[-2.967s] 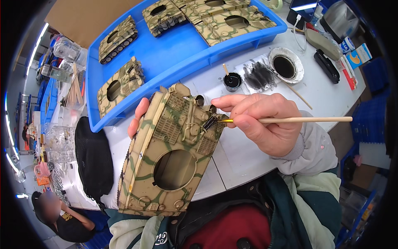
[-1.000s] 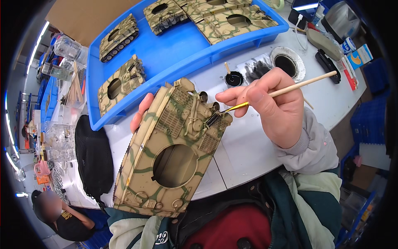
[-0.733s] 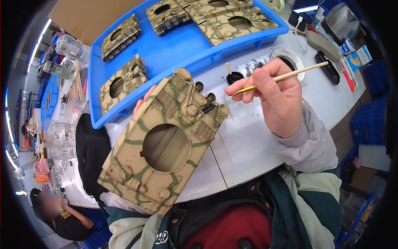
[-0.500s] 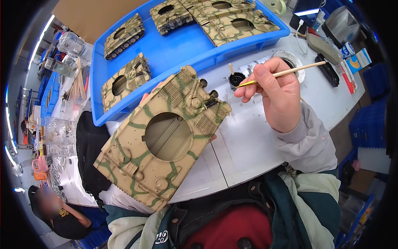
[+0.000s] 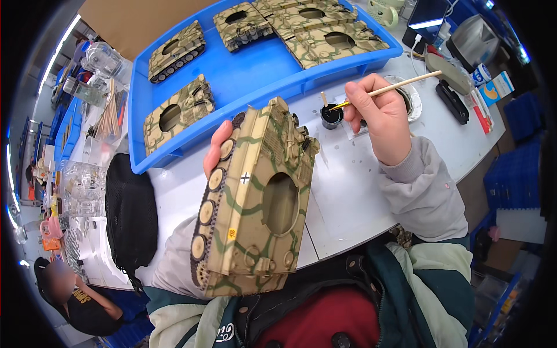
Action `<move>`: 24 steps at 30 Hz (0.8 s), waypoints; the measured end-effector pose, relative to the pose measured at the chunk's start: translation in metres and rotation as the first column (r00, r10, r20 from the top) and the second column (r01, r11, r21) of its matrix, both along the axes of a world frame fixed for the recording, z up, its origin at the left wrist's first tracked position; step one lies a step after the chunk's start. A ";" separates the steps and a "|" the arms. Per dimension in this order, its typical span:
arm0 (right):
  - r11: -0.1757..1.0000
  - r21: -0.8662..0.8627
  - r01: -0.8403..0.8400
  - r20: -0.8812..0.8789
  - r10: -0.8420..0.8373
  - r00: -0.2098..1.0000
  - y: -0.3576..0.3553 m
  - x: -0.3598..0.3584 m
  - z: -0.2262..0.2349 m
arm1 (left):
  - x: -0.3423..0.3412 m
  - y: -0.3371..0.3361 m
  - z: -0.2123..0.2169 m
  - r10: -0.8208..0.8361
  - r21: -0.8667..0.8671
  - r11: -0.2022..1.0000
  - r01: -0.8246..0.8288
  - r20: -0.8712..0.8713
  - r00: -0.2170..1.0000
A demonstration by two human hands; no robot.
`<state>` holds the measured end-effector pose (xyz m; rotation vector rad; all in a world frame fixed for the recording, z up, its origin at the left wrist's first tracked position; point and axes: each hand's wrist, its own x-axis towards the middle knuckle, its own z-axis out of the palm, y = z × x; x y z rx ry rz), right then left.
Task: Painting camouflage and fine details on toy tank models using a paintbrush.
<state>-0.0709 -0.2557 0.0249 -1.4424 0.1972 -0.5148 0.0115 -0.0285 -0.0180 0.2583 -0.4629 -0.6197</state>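
A camouflage-painted model tank hull (image 5: 246, 214), tan with green stripes and a round hole in its top, is tilted so its road wheels and track show. My left hand (image 5: 218, 146) grips it from behind and below; only some fingers show past the wheel side. Between thumb and fingers my right hand (image 5: 380, 116) pinches a thin paintbrush (image 5: 400, 84) with a pale wooden handle. The brush tip is at the mouth of a small pot of black paint (image 5: 331, 118), where a short stick also stands. Whether the tip touches the paint, I cannot tell.
Several more tank hulls (image 5: 178, 113) lie in a blue tray (image 5: 255, 103) at the back. A round white dish (image 5: 416, 103) is behind my right hand. A black case (image 5: 452, 101) lies to the right, a black mesh bag (image 5: 132, 217) to the left. Another person (image 5: 87, 298) sits lower left.
The hull has turned in my left hand from showing its top to showing its wheel side. My right hand has moved slightly left, bringing the brush tip to the paint pot.
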 end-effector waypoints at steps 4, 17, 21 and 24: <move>0.997 -0.081 0.003 -0.049 -0.007 0.999 -0.008 0.003 -0.004 | -0.035 -0.015 0.018 0.185 0.156 0.974 -0.165 -0.121 0.975; 0.850 -0.526 0.024 -0.174 -0.135 0.975 -0.015 0.009 -0.014 | -0.034 -0.018 0.021 0.127 0.058 0.991 -0.121 -0.116 0.985; 0.837 -0.547 0.013 -0.172 -0.128 0.977 -0.014 0.010 -0.017 | -0.043 -0.025 0.018 0.337 0.301 0.893 -0.334 0.046 0.940; 0.833 -0.554 0.008 -0.174 -0.125 0.977 -0.014 0.010 -0.018 | -0.039 -0.019 0.015 0.373 0.427 0.818 -0.385 0.115 0.921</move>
